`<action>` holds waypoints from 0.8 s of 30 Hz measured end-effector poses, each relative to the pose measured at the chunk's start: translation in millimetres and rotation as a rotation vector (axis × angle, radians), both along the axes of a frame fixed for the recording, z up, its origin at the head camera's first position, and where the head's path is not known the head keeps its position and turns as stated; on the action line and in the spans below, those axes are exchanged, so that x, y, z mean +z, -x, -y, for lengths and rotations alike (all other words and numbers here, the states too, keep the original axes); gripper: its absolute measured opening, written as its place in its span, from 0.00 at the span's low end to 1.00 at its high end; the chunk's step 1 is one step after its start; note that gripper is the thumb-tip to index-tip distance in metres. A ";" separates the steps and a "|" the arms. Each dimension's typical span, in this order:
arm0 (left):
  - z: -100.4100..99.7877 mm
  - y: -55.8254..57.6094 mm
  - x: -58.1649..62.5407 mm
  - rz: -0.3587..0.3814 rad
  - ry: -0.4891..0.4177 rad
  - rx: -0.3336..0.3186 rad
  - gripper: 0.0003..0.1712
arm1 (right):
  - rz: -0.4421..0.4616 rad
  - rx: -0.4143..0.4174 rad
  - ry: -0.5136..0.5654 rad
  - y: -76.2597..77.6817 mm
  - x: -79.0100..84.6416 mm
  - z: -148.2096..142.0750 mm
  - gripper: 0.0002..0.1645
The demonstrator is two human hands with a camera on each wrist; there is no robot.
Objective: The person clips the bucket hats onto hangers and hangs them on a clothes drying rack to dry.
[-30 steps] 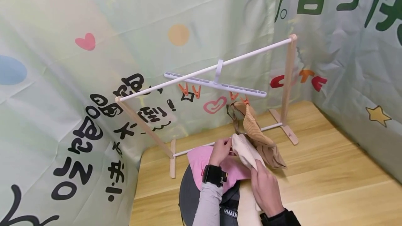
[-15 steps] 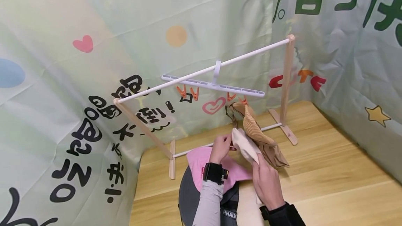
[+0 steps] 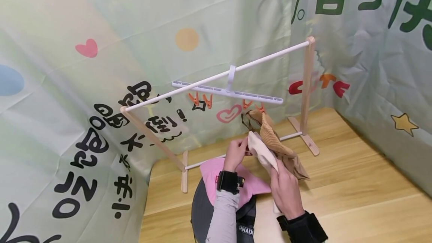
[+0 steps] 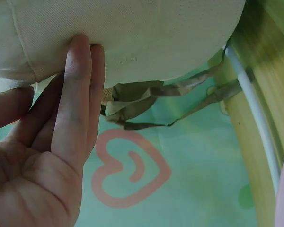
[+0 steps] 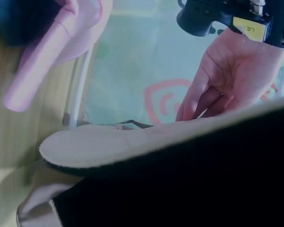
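Both hands hold a cream cap [image 3: 260, 149] in the air, in front of a tan hat [image 3: 275, 138] that hangs from an orange clip. My left hand [image 3: 235, 155] pinches the cap's left edge. In the left wrist view, the thumb and fingers of this hand [image 4: 52, 142] are at the seamed cream cloth [image 4: 146, 38]. Lower right, my right hand [image 3: 287, 192] grips the cap's near end, its fingertips partly hidden by the cloth. The right wrist view shows the cap's rounded edge [image 5: 85, 146] above a large black area; the right fingers do not show there.
A lavender hanger [image 3: 229, 93] hangs on the white rod [image 3: 270, 56] of a wooden stand, with orange clips [image 3: 207, 101] along it. Under the left arm, a pink cap [image 3: 210, 177] lies over a dark hat [image 3: 200, 213] on the wooden table [image 3: 354, 183]. Printed cloth walls enclose the table.
The cream cap has risen slightly towards the hanger, with both hands moving up along with it. The view has shifted a little. Both hands keep their hold.
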State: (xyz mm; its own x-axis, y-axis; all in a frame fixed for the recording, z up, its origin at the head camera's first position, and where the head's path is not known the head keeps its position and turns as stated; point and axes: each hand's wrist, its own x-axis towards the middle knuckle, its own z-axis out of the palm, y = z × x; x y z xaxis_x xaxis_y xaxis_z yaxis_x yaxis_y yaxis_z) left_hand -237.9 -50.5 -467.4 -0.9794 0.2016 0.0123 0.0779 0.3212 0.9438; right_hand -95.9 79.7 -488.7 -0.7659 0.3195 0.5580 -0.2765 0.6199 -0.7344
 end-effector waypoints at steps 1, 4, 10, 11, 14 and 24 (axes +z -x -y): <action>0.2 0.6 0.8 -0.006 -0.002 0.006 0.23 | -0.007 -0.002 0.005 1.0 0.5 -0.1 0.09; 0.5 2.1 3.0 -0.019 -0.023 0.021 0.22 | -0.024 -0.003 0.019 4.2 1.3 -0.8 0.08; -2.4 6.1 8.9 -0.028 -0.046 0.017 0.20 | -0.049 -0.001 0.045 11.0 3.4 -4.2 0.08; -3.5 7.2 9.8 -0.027 -0.043 0.018 0.20 | -0.049 -0.001 0.046 12.0 4.2 -5.0 0.07; -6.7 10.9 13.0 -0.039 -0.023 0.016 0.20 | -0.043 -0.001 0.047 14.9 6.9 -7.5 0.06; -7.5 24.1 22.4 -0.061 0.016 0.006 0.21 | -0.004 0.005 0.073 25.0 11.3 -9.4 0.04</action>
